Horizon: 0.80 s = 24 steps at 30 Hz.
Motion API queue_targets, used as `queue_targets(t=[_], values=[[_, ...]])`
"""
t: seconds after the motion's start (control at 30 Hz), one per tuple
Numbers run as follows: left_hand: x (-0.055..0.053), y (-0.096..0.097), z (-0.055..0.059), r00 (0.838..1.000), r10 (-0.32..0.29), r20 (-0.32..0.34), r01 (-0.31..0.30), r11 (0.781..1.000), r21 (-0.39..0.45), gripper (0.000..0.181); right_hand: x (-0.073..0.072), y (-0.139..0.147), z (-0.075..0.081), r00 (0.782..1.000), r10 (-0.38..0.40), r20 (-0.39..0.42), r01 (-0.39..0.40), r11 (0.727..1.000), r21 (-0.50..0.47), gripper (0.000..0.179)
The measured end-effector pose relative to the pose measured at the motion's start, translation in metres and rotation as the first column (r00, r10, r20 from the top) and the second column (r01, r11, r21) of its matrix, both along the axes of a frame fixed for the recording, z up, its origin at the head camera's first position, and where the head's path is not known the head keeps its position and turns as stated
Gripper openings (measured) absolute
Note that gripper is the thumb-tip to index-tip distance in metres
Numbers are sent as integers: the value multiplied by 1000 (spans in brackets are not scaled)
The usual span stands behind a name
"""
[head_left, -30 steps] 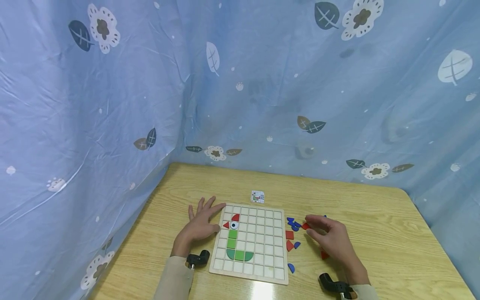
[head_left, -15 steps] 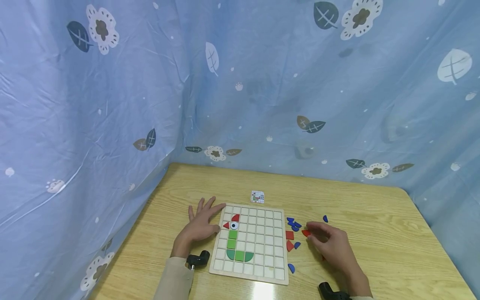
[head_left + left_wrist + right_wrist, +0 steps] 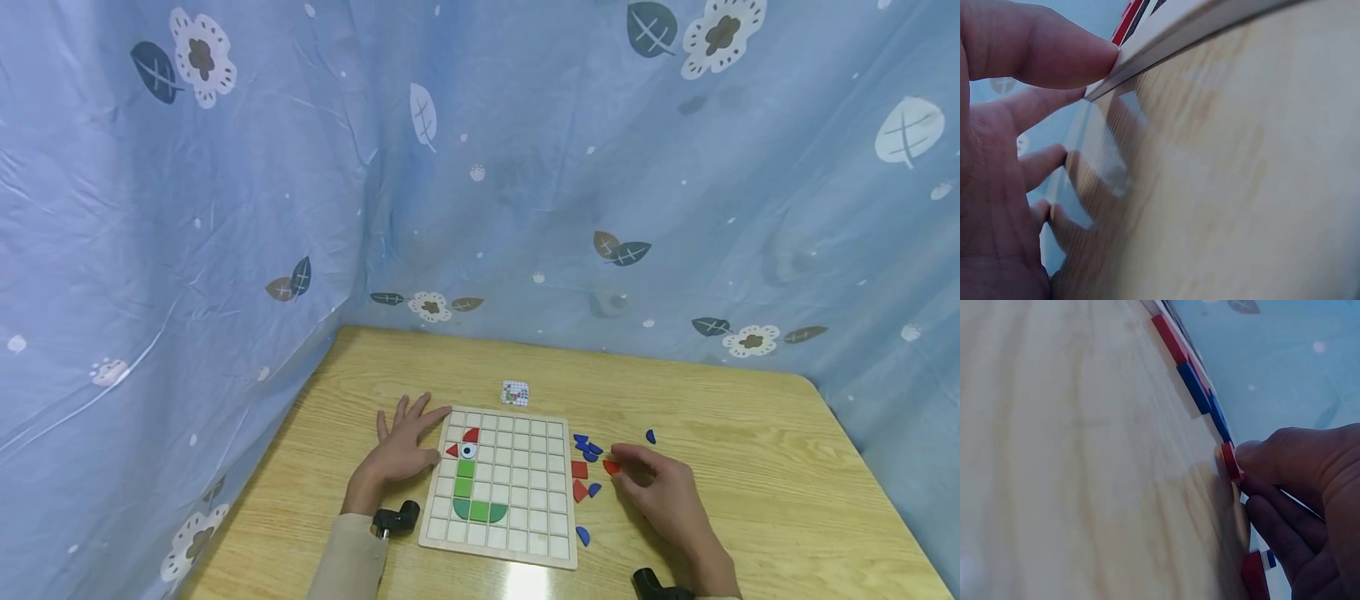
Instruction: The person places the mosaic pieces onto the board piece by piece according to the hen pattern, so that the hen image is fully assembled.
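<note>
My right hand (image 3: pixel 663 487) has shifted toward 6 o'clock, pinching a red fan-shaped piece (image 3: pixel 611 467) at 3 o'clock from the grid board (image 3: pixel 501 475); my left hand (image 3: pixel 400 450), fingers spread, touches its 9 o'clock edge.

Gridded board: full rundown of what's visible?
The gridded board looks like pale wood, with a rim around square recesses. It lies flat on the table. Toward its left side it holds two red pieces, a round eye piece, green squares and darker green rounded pieces. The left hand touches its left edge with thumb and index finger.
</note>
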State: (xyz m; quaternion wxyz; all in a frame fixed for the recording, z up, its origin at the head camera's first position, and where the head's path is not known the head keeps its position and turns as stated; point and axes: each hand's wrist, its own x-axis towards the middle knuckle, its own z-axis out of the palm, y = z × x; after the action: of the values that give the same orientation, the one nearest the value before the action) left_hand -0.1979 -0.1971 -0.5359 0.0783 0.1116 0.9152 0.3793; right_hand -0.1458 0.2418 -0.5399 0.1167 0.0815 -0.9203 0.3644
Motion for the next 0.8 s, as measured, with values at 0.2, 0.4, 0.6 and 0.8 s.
queue_targets(t=[0.2,0.4,0.6,0.8], values=[[1,1,1,1000,7,-3,-7,1000,2,84,-3,-1,-4,1000,12,-28,-12,1000,2,37],[1,2,0,1000,8,0,-8,1000,-6,85,-1,-3,-3,1000,2,-19,-3,1000,-21,34],[1,2,1,1000,5,-3,-5,1000,-6,85,10,-20,8,1000,19,-7,-20,992,-124,32],[2,1,2,1000,7,-3,-7,1000,-5,85,19,-54,16,988,122,-89,-136,976,-169,34]])
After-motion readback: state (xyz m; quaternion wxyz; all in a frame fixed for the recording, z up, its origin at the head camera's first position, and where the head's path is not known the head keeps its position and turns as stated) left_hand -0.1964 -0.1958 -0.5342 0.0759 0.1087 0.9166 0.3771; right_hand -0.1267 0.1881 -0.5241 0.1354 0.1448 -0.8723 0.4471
